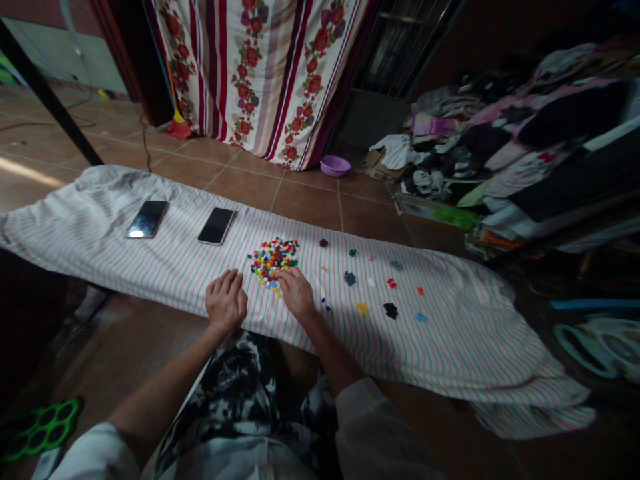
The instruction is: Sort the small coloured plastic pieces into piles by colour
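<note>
A mixed pile of small coloured plastic pieces (274, 259) lies on the striped cloth in front of me. My right hand (298, 293) reaches to the near right edge of this pile, thumb and fingertips pinched together; whatever is between them is too small to make out. To the left of the pile, my left hand (226, 301) rests palm down on the cloth with its fingers curled in, and no piece shows in it. Right of my right hand lie small single-colour groups, among them black pieces (391, 311), yellow pieces (362, 308), dark grey pieces (349, 278) and red pieces (391, 283).
Two phones (217, 226) lie left of the pile on the striped cloth (450, 333), which covers a long narrow surface. Beyond it, a purple basin (335, 165) stands on the tiled floor by a flowered curtain (270, 80). Heaped clothes (500, 133) fill the right side.
</note>
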